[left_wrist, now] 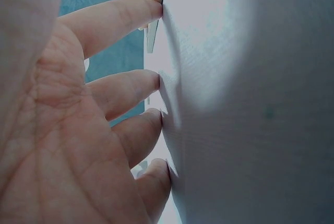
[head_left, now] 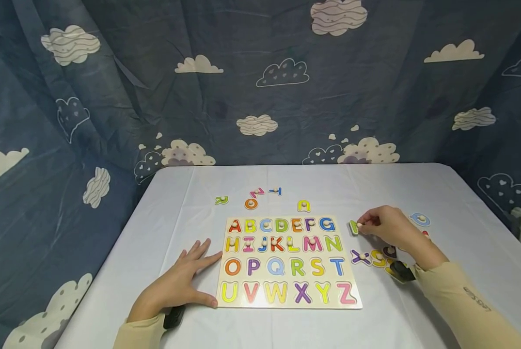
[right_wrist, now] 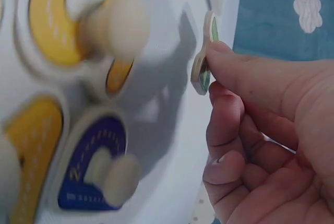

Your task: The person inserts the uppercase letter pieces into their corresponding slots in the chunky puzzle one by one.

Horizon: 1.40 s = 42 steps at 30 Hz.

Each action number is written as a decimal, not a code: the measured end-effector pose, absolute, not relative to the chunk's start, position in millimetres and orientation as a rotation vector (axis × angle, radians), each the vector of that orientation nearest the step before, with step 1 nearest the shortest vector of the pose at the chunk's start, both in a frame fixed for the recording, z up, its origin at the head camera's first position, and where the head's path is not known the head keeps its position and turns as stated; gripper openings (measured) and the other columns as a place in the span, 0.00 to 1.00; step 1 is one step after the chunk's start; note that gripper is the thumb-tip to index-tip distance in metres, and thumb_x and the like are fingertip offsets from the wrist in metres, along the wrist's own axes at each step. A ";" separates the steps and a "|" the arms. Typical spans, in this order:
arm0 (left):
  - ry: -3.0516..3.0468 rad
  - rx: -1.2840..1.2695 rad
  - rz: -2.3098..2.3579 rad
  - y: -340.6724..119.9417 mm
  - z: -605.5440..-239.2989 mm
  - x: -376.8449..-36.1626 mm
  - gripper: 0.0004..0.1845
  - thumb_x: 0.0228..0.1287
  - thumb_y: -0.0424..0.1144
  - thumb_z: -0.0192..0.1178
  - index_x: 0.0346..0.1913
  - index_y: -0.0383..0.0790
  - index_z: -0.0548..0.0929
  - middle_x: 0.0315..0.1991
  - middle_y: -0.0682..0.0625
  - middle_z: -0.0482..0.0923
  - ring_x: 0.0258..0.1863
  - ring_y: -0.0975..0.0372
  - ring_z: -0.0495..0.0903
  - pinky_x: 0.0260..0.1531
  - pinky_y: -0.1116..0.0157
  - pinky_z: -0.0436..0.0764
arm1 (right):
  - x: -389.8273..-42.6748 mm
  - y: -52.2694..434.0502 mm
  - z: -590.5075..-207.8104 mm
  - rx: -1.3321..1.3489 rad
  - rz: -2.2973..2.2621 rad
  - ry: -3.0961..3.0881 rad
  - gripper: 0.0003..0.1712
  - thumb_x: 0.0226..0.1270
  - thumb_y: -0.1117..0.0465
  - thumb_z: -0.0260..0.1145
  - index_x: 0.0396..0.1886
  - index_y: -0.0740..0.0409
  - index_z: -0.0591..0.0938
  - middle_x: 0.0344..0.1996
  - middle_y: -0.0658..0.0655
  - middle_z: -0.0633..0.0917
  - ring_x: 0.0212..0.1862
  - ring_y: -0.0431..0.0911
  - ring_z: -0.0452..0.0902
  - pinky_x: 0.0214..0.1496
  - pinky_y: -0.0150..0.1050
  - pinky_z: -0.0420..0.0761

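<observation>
Two hands in the head view: right hand (head_left: 388,228) pinches a green letter piece (head_left: 354,227) by its knob, just off the right edge of the alphabet puzzle board (head_left: 289,262), piece tilted up off the counter (head_left: 417,189). Left hand (head_left: 177,283) lies flat, fingers spread, fingertips against the board's left edge, bracing it. Loose letters sit near the right forearm, an X (head_left: 360,257) and a yellow S (head_left: 378,258); more lie beyond the board's top edge, an orange O (head_left: 251,203) among them. Step looks like pick-up of one piece, not yet over any slot

Left wrist view: left hand fingertips (left_wrist: 156,80) straight, pressing the cloth, holding nothing; board edge (left_wrist: 156,4) by the top finger

Right wrist view: thumb and finger (right_wrist: 235,72) clamp the green piece (right_wrist: 204,59) edge-on, so the letter can't be read. Yellow piece with knob (right_wrist: 78,25) and dark blue one (right_wrist: 96,166) lie close by, blurred

Next move likely calls for carrying the piece over its matching recess, turning it flat and square, then lowering by the knob while the left hand steadies the board
</observation>
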<state>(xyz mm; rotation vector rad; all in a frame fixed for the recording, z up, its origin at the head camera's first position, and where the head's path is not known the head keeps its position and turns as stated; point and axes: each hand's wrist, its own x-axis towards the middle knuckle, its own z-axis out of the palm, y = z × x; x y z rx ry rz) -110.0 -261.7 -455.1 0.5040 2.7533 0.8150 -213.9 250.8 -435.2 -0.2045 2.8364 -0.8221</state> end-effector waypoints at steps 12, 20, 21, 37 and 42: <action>2.763 0.499 0.805 -261.3 -457.7 -111.0 0.61 0.35 0.62 0.88 0.79 0.49 0.75 0.87 0.35 0.53 0.87 0.35 0.46 0.82 0.28 0.45 | -194.3 227.7 -433.3 -0.278 -0.879 2.818 0.11 0.69 0.58 0.78 0.43 0.61 0.90 0.29 0.51 0.81 0.35 0.45 0.73 0.29 0.32 0.70; 2.766 0.486 0.798 -261.9 -457.4 -111.7 0.62 0.35 0.61 0.88 0.79 0.49 0.75 0.87 0.37 0.52 0.87 0.36 0.45 0.83 0.29 0.45 | -185.0 209.7 -436.3 -0.339 -0.912 2.811 0.08 0.67 0.59 0.79 0.39 0.60 0.91 0.26 0.49 0.81 0.32 0.44 0.72 0.29 0.31 0.69; 2.766 0.484 0.797 -261.8 -457.6 -111.8 0.62 0.35 0.61 0.88 0.79 0.49 0.75 0.87 0.37 0.52 0.88 0.36 0.45 0.83 0.29 0.45 | -184.2 207.7 -436.7 -0.351 -0.919 2.807 0.08 0.67 0.59 0.79 0.39 0.59 0.90 0.26 0.49 0.81 0.32 0.44 0.72 0.29 0.31 0.69; 2.757 0.482 0.808 -263.5 -459.4 -111.9 0.61 0.35 0.62 0.88 0.79 0.50 0.75 0.88 0.38 0.51 0.88 0.36 0.44 0.83 0.30 0.44 | -186.4 191.8 -441.4 -0.400 -0.958 2.775 0.05 0.68 0.62 0.78 0.35 0.58 0.90 0.24 0.48 0.79 0.30 0.42 0.72 0.27 0.30 0.68; 2.755 0.480 0.813 -263.2 -458.4 -111.3 0.61 0.36 0.62 0.88 0.79 0.50 0.75 0.88 0.37 0.52 0.88 0.36 0.45 0.83 0.30 0.44 | -187.3 192.3 -440.4 -0.403 -0.953 2.751 0.05 0.67 0.62 0.78 0.36 0.58 0.90 0.24 0.49 0.80 0.30 0.42 0.72 0.26 0.30 0.68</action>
